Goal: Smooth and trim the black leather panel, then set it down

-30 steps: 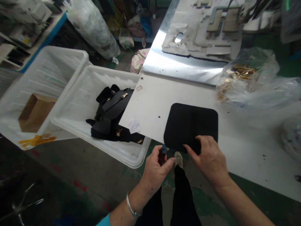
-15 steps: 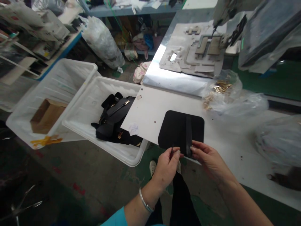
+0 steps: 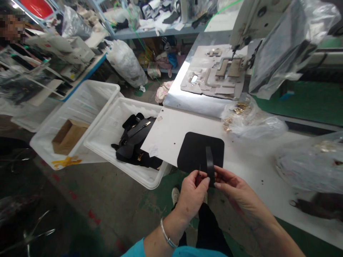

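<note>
- The left hand [image 3: 193, 194] is curled round a small pointed tool [image 3: 198, 178], its tip poking up; the thumb lies beside the near end of a black strap [image 3: 209, 159].
- The right hand [image 3: 233, 184] has bent fingers at the strap's right edge (whether they pinch it, I cannot tell).
- The strap arches over a black panel [image 3: 191, 151], which lies right of centre in the frame, at the bench's near edge.
- A slip of the tool could scratch or pierce the panel, since the tip sits so close to it.
- A tug on the strap might drag the panel off the edge, as nothing visible pins it down.
- The bench [image 3: 241, 171] is white; a plastic bag [image 3: 262, 126] of gold-coloured pieces lies right of the panel.
- At upper right stands a sewing machine [image 3: 257, 23]; at left, a white bin [image 3: 144, 181] holds black goods [image 3: 134, 142].
</note>
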A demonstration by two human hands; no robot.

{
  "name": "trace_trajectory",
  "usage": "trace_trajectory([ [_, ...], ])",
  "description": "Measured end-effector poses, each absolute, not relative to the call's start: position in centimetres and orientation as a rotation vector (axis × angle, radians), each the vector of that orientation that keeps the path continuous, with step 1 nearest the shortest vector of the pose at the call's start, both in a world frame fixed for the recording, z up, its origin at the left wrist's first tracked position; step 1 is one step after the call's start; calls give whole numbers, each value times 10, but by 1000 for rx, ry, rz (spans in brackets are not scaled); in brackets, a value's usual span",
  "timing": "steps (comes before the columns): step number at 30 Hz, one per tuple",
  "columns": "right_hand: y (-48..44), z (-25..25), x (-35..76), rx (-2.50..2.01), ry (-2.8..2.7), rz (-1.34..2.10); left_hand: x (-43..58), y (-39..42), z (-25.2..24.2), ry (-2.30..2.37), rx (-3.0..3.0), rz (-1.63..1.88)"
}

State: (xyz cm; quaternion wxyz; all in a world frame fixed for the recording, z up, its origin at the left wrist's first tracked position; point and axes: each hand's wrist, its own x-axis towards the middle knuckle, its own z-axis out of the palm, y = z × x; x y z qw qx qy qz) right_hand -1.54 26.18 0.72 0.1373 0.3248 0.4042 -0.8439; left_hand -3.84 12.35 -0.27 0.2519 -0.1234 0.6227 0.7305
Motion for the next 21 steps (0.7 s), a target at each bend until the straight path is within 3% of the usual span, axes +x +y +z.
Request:
trace_trajectory([
  [12,265,24,-7,784,1369,-2207,-19,131,20,1598,-330,1998],
  [21,272,34,3,793,1303,-2284,-14,136,36,1498,-411,2013],
])
